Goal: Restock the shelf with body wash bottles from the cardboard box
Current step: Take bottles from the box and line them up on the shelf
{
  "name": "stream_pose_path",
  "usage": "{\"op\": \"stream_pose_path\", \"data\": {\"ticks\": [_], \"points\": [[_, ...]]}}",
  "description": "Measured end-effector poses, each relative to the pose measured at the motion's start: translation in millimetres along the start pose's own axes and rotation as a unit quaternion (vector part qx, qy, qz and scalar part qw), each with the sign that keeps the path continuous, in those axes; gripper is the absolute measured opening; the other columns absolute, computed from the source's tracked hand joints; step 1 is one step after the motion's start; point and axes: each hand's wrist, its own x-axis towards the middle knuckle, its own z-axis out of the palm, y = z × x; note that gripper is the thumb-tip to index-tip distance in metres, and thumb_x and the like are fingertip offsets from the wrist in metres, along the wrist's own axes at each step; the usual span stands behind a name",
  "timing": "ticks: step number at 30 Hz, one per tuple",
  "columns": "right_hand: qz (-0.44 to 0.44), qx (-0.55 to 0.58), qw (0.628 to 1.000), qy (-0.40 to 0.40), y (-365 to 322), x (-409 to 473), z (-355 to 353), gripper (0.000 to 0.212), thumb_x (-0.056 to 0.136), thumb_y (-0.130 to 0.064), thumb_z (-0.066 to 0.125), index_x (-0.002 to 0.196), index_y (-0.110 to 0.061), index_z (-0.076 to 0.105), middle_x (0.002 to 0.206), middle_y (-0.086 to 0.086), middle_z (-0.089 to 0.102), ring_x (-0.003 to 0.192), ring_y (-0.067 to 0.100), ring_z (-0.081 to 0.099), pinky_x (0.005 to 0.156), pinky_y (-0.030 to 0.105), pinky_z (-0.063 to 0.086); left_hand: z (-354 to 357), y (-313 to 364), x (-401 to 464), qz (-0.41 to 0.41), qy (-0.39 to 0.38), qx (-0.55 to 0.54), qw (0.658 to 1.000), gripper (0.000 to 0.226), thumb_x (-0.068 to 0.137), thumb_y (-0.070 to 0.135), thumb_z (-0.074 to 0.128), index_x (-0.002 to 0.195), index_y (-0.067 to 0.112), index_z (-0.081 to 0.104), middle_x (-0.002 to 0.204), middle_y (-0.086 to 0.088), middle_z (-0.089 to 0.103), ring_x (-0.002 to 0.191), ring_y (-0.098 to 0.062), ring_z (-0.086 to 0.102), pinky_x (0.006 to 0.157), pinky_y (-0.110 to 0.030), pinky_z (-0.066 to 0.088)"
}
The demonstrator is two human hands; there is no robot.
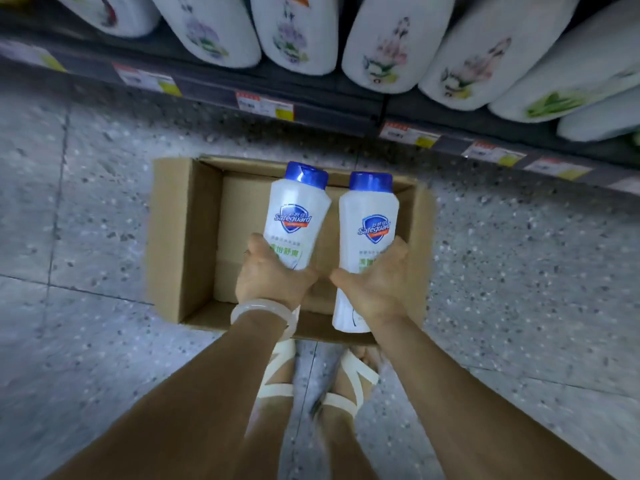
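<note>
Head view, looking down. Landmark: cardboard box [183,237], open-topped, on the speckled floor [69,202] just in front of the shelf [346,98].

Left hand [268,275]: grip clenched round the lower body of the left bottle [296,216]. White body, blue cap, blue shield logo, green band on the label. Bottle is held above the box interior, cap pointing toward the shelf, tilted slightly right. A pale bangle [261,311] sits on this wrist.

Right hand [375,284]: grip wrapped round the right bottle [369,216] at about mid-body, thumb across the front. Same design. Its base overhangs the near wall of the box; its cap lies over the far wall.

The two bottles are side by side, close together; contact between them cannot be told.

Box interior: only bare cardboard shows where the hands and bottles do not cover it.

Shelf, beyond the box: a row of large white bottles [298,32] with flower prints, leaning outward. Price tags [265,103] line the shelf edge; print is too blurred to read.

Near side of the box: two feet in white strapped sandals [277,386] on the floor.
</note>
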Motion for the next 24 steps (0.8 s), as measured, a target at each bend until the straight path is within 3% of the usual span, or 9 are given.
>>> {"op": "stream_pose_path", "data": {"ticks": [5,9,14,18,22,24], "points": [[-0.019,0.032,0.999,0.015,-62.4,-82.7,-80.0,0.077,0.056,-0.024,0.082,0.113,-0.022,0.031,0.089,-0.005,0.051,0.083,0.017,0.059,0.06,0.025,0.047,-86.9,53.6,-83.3,0.033,0.023,-0.014,0.999,0.071,0.061,0.032,0.082,0.111,0.011,0.036,0.099,-0.009,0.057,0.09,-0.029,0.061,0.073,-0.04,0.056],[-0.032,0.065,0.996,0.051,-108.6,-152.8,-145.1,0.077,0.052,-0.027,0.08,0.111,-0.025,0.03,0.1,0.001,0.056,0.09,0.023,0.06,0.077,0.043,0.055,-151.4,99.8,-151.9,0.067,0.04,-0.084,0.993,0.066,0.059,0.027,0.082,0.104,0.012,0.036,0.097,-0.01,0.059,0.087,-0.029,0.062,0.07,-0.039,0.056],[-0.076,0.161,0.975,0.132,-152.8,-228.8,-214.6,0.069,0.056,-0.015,0.081,0.108,-0.021,0.036,0.098,0.004,0.058,0.09,0.024,0.061,0.077,0.039,0.053,-214.6,152.2,-224.1,0.142,0.043,-0.147,0.978,0.059,0.054,0.028,0.079,0.09,0.021,0.033,0.08,0.003,0.055,0.072,-0.021,0.058,0.063,-0.029,0.048],[-0.125,0.197,0.953,0.194,-178.7,-276.6,-268.2,0.079,0.054,-0.014,0.081,0.118,-0.016,0.035,0.104,0.003,0.054,0.093,0.023,0.058,0.079,0.038,0.05,-254.0,187.8,-273.3,0.23,0.029,-0.156,0.96,0.057,0.053,0.028,0.078,0.084,0.028,0.03,0.076,0.007,0.05,0.066,-0.014,0.053,0.047,-0.02,0.033],[-0.154,0.194,0.933,0.262,-193.8,-315.0,-329.6,0.078,0.052,-0.02,0.081,0.115,-0.013,0.034,0.106,0.006,0.055,0.094,0.027,0.058,0.076,0.037,0.05,-286.5,228.5,-321.8,0.301,0.035,-0.133,0.944,0.062,0.052,0.032,0.079,0.091,0.018,0.032,0.087,-0.002,0.053,0.078,-0.025,0.054,0.062,-0.027,0.039],[-0.165,0.198,0.92,0.296,-197.3,-333.3,-362.3,0.078,0.052,-0.022,0.081,0.115,-0.012,0.035,0.103,0.005,0.056,0.091,0.027,0.059,0.073,0.036,0.05,-299.2,248.6,-348.2,0.332,0.033,-0.119,0.935,0.061,0.053,0.033,0.077,0.091,0.019,0.032,0.088,-0.002,0.053,0.075,-0.024,0.053,0.06,-0.027,0.039]]}}
